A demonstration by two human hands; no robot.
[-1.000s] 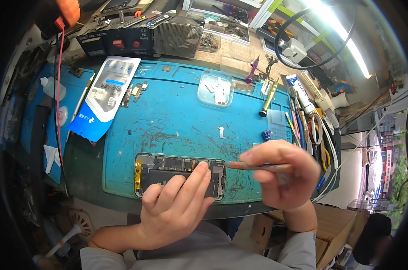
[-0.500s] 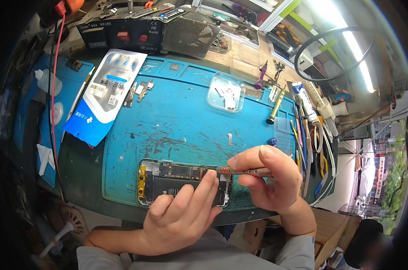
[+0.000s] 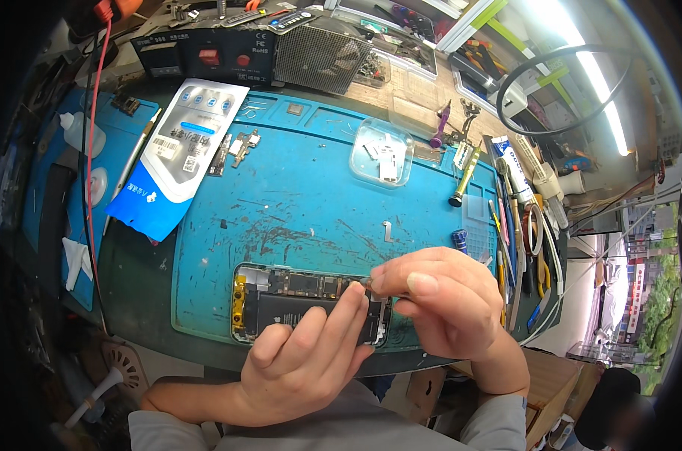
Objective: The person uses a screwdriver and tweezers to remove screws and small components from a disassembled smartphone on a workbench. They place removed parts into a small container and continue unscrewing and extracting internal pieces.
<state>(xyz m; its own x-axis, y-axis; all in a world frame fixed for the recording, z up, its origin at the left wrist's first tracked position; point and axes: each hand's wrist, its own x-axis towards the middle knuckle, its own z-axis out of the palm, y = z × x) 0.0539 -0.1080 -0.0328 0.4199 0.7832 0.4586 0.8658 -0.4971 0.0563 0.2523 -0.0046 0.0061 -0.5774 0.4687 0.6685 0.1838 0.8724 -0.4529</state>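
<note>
An opened phone (image 3: 269, 304) lies face up near the mat's front edge, its black battery, circuit board (image 3: 303, 283) and yellow flex part exposed. My left hand (image 3: 303, 361) rests over its right half, fingers stretched onto the board and the thumb by the near edge. At the phone's right end, my right hand (image 3: 450, 301) pinches a slim metal tool (image 3: 367, 284) with an orange ribbed section; most of it is hidden behind the fingers. Its tip lies beside my left index fingertip, but what it touches cannot be made out.
On the blue mat (image 3: 281, 203) are a small metal bracket (image 3: 387, 231), a clear box (image 3: 381, 152) of white parts, a blue-and-silver packet (image 3: 177, 158) and loose phone parts (image 3: 242, 147). Screwdrivers (image 3: 467, 177) and several tools line the right. A black machine (image 3: 206, 56) stands behind.
My right hand has rolled over the tool, bringing thumb and fingers closer together and covering most of its shaft. The left hand stays on the phone. The view has shifted slightly.
</note>
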